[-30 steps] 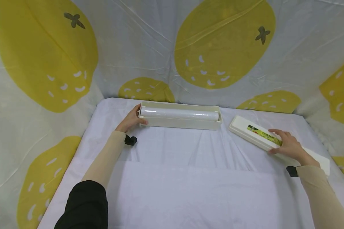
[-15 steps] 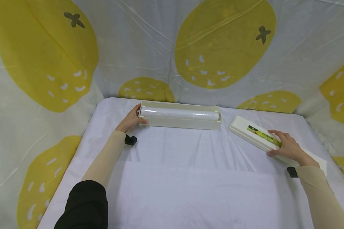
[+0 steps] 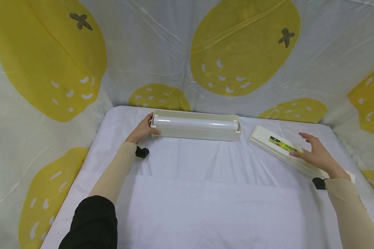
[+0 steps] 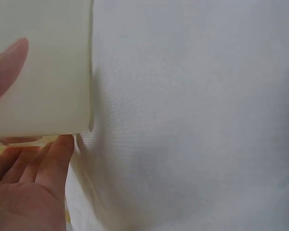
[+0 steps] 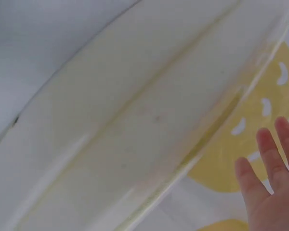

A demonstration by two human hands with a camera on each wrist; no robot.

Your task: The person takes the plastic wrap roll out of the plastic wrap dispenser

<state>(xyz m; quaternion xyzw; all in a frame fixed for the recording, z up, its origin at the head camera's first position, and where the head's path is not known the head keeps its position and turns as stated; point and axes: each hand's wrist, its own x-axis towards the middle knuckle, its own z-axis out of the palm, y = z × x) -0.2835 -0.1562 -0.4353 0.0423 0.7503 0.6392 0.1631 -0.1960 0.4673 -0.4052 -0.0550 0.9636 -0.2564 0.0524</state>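
A long cream box without its cover stands at the back of the table, and a shiny white roll of cling film lies lengthwise in it. My left hand grips the box's left end; in the left wrist view the thumb lies on one wall and the fingers touch the adjoining end. To the right, a cream lid with a green-yellow label lies slantwise. My right hand is over the lid's near half with spread fingers, apart from it in the right wrist view, where fingers appear beside the lid.
A white cloth covers the table. Lemon-print curtains hang close behind the box and along both sides. A white piece shows past the lid's near end, mostly hidden by my right wrist.
My right hand has let go of the lid, lifting slightly up and right as its fingers spread. Earlier the lid's white near end shifted slightly left. My left hand and the box stay put.
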